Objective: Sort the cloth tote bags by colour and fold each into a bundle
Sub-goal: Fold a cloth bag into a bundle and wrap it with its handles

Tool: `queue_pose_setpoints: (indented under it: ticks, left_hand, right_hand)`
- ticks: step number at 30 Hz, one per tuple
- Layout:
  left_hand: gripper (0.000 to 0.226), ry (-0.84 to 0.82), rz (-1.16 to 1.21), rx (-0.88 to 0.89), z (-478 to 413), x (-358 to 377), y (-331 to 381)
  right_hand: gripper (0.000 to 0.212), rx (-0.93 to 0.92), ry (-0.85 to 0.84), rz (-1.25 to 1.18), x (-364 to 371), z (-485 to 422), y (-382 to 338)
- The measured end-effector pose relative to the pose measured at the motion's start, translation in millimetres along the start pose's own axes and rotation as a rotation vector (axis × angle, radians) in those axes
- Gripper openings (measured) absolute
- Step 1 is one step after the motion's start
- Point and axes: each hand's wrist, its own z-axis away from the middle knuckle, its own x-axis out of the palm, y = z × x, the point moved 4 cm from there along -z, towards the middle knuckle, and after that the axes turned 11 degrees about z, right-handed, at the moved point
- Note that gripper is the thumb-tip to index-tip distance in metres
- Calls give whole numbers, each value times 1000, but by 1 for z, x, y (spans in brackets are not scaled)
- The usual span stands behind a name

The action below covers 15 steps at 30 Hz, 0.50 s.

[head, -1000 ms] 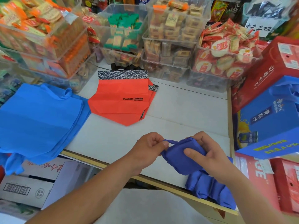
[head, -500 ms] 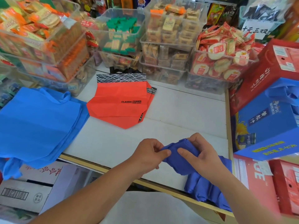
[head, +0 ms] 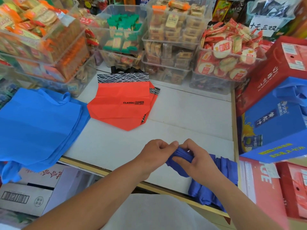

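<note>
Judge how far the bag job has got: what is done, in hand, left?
Done: colours look sorted, light blue bags left, orange bags centre, dark blue bundles at the near edge of the table. In hand: the left hand and right hand grip a bunched dark blue bag. Left: the light blue and orange piles lie flat, not bundled.

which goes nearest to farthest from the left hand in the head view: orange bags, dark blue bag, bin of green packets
1. dark blue bag: pinched by the left hand, at the table's front edge.
2. orange bags: mid-table, beyond the hand.
3. bin of green packets: at the back.
</note>
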Motion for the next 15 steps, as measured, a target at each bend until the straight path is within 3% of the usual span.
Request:
queue_pose_setpoints:
  ticks: [3,6,11,15]
  left_hand:
    - [54,-14,88,-36,2,1,1]
    - [56,-51,62,-61,4,-2,2]
    - [38,-170,108,-114,2,-7,3]
    - [18,-153,90,-44,5,-2,4]
  right_hand:
    - [25,-16,-2,63,-4,-2,-4]
    - [29,-48,-24,185,-12,-7,-8]
    - [28,-29,-48,230,-15,-8,-13]
    - [32,49,-44,62,-17,-9,-13]
